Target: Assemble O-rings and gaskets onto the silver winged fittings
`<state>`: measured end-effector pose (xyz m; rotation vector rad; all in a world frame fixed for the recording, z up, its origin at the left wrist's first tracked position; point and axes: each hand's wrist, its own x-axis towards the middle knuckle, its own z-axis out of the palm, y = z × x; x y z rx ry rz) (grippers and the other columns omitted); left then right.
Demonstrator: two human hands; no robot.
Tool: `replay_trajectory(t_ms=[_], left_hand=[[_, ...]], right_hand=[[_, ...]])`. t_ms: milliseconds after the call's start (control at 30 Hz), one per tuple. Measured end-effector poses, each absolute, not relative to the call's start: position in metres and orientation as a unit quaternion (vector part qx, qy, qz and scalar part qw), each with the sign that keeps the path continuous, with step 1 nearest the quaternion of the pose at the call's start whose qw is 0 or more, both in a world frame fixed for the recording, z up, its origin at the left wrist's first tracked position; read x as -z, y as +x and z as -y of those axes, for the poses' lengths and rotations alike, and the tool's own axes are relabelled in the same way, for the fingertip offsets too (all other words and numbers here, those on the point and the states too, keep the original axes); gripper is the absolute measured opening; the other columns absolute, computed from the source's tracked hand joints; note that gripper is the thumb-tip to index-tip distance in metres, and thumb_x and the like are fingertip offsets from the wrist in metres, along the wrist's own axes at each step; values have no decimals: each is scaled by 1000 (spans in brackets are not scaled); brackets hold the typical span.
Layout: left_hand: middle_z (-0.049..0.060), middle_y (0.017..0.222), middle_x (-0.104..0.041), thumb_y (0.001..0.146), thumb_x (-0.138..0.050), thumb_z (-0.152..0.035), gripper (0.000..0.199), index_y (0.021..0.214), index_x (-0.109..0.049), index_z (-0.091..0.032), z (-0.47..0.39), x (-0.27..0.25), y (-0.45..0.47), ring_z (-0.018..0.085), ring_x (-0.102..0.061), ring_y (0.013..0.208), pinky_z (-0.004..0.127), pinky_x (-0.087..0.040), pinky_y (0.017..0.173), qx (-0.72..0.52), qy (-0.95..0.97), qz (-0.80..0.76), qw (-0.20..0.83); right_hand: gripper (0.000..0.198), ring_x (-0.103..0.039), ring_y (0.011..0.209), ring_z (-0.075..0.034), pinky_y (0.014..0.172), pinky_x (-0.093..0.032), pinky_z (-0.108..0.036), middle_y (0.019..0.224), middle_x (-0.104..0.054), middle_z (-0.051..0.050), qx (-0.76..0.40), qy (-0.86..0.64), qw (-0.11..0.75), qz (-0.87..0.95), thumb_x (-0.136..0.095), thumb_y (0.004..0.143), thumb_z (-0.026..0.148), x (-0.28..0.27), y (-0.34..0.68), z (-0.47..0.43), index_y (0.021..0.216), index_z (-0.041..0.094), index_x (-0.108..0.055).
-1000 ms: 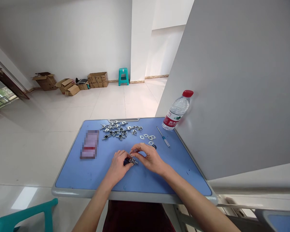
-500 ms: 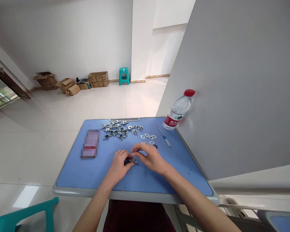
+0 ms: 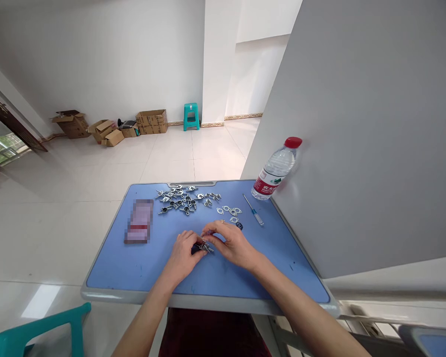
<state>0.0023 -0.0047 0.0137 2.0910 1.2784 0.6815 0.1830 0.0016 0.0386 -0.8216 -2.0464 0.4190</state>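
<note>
Over the near middle of the blue table, my left hand is closed around a small silver metal fitting with a dark part at its base. My right hand is at the upper right side of the fitting, thumb and fingers pinched together. Whatever is in that pinch is too small to name. Beyond my right hand lie several flat oval metal gaskets and some black rings. Farther back is a group of similar silver fittings, several with black round centres.
A screwdriver with a blue and clear handle lies at the right. Behind it a water bottle stands near the grey panel. A blurred purple item lies at the left. Cardboard boxes and a teal stool stand by the wall.
Both hands stay at the fitting, almost unmoved. My right hand has shifted very slightly, and the black rings beside it show more fully.
</note>
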Motion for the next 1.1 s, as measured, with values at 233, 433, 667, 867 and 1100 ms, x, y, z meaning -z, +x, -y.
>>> replay_trajectory(t_ms=[233,433,667,867,1100], left_hand=[[2,88,-63,84,-62,-16,5,84,-60,-20,5,-16,3,22,-56,87,37,-44,80,-242,789,-488,284],[3,98,-65,85,-60,-13,11,92,-64,-22,4,-10,3,23,-57,92,40,-44,89,-259,794,-472,282],[3,108,-66,83,-61,-10,16,94,-63,-22,5,-9,3,24,-58,100,42,-44,91,-270,791,-470,285],[3,105,-66,84,-61,-12,17,98,-62,-22,5,-8,2,23,-59,98,40,-44,89,-284,794,-457,284],[1,91,-66,84,-62,-12,8,85,-60,-20,5,-5,2,22,-57,88,39,-44,83,-268,796,-467,276]], right_hand=[[10,-54,66,-15,63,-45,-27,77,-65,-1,-170,-297,418,842,-45,99,20,-42,181,0,95,22,-54],[9,-54,62,-14,62,-44,-27,76,-66,-1,-125,-295,437,841,-45,99,18,-37,169,-2,98,21,-54],[19,-54,61,-14,58,-43,-26,73,-62,-1,-100,-324,425,839,-40,101,21,-29,165,-2,109,19,-57],[27,-62,85,-17,75,-49,-30,101,-69,-7,-167,-285,409,851,-39,100,16,-40,173,-1,122,21,-54],[15,-55,64,-14,66,-45,-28,72,-64,-1,-151,-331,440,821,-45,98,18,-41,173,-2,91,21,-58]])
